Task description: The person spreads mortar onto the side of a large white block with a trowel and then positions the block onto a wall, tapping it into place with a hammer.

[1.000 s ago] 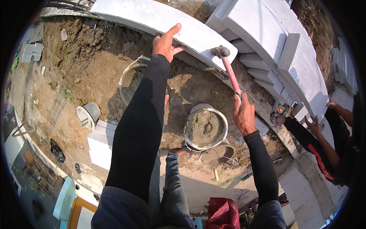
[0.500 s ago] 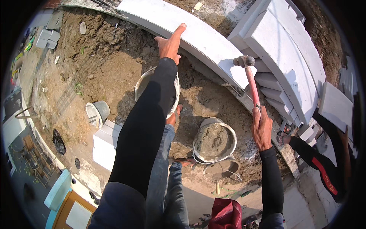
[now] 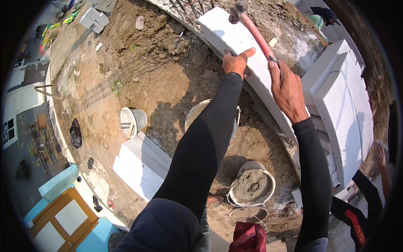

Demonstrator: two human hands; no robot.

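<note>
My left hand [image 3: 236,65] rests against the near edge of a long white block wall [image 3: 268,86], fingers apart, the thumb side over its top. Some of its fingers are hidden behind the hand. In my right hand [image 3: 289,94] is a hammer [image 3: 257,37] with a red handle, its rounded metal head over the far end of the white wall. I cannot tell whether the head touches it. Below my left forearm a bucket [image 3: 197,112] is partly covered. Nearer to me stands another bucket of grey mortar [image 3: 252,187].
White blocks are stacked at the right [image 3: 342,113]; more white blocks [image 3: 136,168] lie at the left beside a tipped small bucket [image 3: 133,122]. Steel bars [image 3: 191,8] rise at the wall's far end. Another person's dark sleeve [image 3: 352,218] shows lower right, and a person bends at the far right.
My view has shifted, so the scene sits further right and lower left. The hammer has gone from the wall's near part to its far end. My left hand stays against the wall.
</note>
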